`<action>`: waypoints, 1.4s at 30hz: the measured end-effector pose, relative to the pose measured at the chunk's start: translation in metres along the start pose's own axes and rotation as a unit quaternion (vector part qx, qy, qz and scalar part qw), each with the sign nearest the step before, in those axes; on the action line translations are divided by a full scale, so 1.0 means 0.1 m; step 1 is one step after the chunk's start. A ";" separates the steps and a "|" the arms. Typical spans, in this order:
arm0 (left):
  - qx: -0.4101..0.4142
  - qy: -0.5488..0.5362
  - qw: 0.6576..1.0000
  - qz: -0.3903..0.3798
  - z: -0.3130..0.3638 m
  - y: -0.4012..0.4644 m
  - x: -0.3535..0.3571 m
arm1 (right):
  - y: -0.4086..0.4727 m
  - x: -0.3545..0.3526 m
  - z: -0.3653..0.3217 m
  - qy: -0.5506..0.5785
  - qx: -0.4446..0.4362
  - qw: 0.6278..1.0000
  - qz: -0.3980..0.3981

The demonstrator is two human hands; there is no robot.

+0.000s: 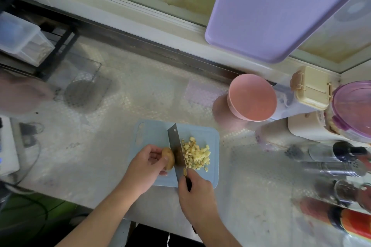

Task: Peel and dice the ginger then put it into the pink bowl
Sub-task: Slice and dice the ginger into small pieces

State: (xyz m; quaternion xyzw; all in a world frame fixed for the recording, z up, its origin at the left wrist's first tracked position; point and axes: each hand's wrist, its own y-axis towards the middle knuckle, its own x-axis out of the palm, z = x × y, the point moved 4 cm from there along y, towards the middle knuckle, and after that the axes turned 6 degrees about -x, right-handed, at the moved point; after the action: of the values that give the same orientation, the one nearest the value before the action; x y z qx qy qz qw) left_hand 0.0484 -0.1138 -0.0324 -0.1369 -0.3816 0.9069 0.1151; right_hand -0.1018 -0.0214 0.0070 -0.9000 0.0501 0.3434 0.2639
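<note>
Gripping the dark handle of a steel cleaver [176, 148] with the right hand [195, 190], blade edge down on the pale blue plastic cutting board [212, 176]. Pinching a brown-skinned ginger piece [168, 158] with the left hand [147, 166], pressed against the blade's left face. Heaped just right of the blade, pale yellow ginger cubes [197, 154]. Beyond the board, well apart, a round pink bowl [252, 97], tilted.

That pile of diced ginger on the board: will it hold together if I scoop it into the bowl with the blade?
Probably not. The diced ginger lies as small loose cubes with strays at the edge, so it should scatter. The cubes look light and freshly cut, so some may cling to the knife. Sweep slowly toward the pink bowl.
</note>
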 end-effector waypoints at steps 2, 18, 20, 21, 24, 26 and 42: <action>-0.004 -0.011 1.000 -0.008 0.01 -0.02 0.04 | 0.01 0.00 0.01 0.017 0.009 1.000 -0.008; 0.013 -0.008 1.000 -0.006 0.06 0.10 0.12 | -0.02 -0.15 -0.11 0.006 -0.012 1.000 0.012; 0.015 -0.001 1.000 -0.009 0.07 0.10 0.12 | -0.02 -0.16 -0.13 -0.001 -0.015 1.000 0.015; 0.016 0.003 1.000 -0.010 0.08 0.10 0.12 | -0.02 -0.16 -0.14 -0.006 -0.018 1.000 0.015; 0.019 0.011 1.000 -0.012 0.09 0.10 0.13 | -0.03 -0.16 -0.19 -0.017 -0.023 1.000 0.012; 0.022 0.019 1.000 -0.012 0.08 0.10 0.13 | -0.02 -0.14 -0.19 -0.018 -0.015 1.000 0.006; 0.030 -0.001 1.000 -0.010 0.04 0.13 0.16 | -0.10 -0.08 -0.35 -0.122 -0.037 0.991 -0.039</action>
State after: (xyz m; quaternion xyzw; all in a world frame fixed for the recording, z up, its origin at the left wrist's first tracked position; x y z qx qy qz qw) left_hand 0.0307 -0.1200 -0.0414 -0.1291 -0.3560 0.9167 0.1276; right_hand -0.0841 -0.0316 0.0381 -0.8615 -0.0308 0.4420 0.2478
